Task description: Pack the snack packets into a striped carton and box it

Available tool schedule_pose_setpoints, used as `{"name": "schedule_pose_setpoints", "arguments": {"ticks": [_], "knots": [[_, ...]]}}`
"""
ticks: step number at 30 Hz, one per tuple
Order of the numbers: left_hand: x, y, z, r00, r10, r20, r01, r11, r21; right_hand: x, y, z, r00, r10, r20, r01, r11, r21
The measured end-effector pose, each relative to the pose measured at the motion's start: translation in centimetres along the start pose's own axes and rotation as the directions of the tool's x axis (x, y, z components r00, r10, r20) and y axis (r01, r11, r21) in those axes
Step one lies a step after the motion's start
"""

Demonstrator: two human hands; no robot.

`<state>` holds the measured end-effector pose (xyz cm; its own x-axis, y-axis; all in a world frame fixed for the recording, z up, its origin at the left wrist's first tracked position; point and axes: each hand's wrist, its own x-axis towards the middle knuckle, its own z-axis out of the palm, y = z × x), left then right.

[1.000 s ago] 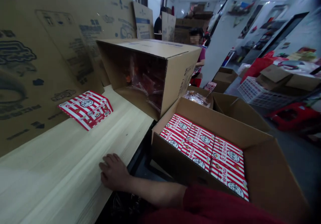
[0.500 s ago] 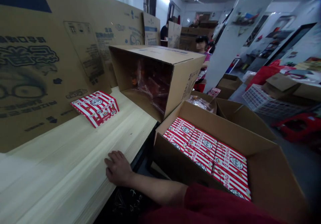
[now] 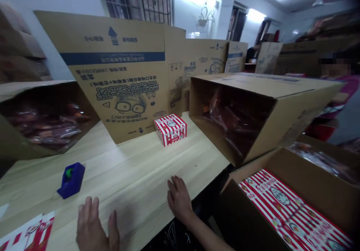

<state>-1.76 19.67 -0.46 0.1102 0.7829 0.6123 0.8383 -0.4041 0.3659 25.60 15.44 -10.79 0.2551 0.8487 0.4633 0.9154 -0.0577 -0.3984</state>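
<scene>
My left hand (image 3: 95,226) is at the bottom, held over the wooden table (image 3: 135,172) with fingers spread and nothing in it. Near the table's front edge, my right hand (image 3: 179,199) rests with its fingers apart, also holding nothing. A red-and-white striped box (image 3: 171,128) sits beyond the hands against the cardboard. To the left is a blue tape dispenser (image 3: 73,180) with a green core. Flat striped card pieces (image 3: 33,236) lie at the lower left.
An open carton (image 3: 298,90) of wrapped packets lies sideways at the right, another (image 3: 11,135) at the left. Below right, a carton (image 3: 247,206) holds striped boxes. A cardboard panel (image 3: 112,71) stands behind. A person (image 3: 341,90) is at the far right.
The view has swung left, bringing my left hand, the tape dispenser, the card pieces and the left carton into sight. My right hand still rests near the table edge.
</scene>
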Motion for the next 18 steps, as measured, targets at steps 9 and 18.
{"name": "schedule_pose_setpoints", "arguments": {"ticks": [9, 18], "knots": [[-6.1, -6.8, 7.3, 0.873, -0.342, 0.347, 0.163, 0.876, 0.454, -0.2, 1.1, 0.7, 0.995, -0.071, -0.068, 0.065, 0.994, -0.086], [-5.8, -4.0, 5.3, 0.882, -0.343, 0.323, 0.174, 0.874, 0.454, -0.3, 3.6, 0.4, 0.989, -0.146, -0.025, 0.148, 0.981, 0.129]]}}
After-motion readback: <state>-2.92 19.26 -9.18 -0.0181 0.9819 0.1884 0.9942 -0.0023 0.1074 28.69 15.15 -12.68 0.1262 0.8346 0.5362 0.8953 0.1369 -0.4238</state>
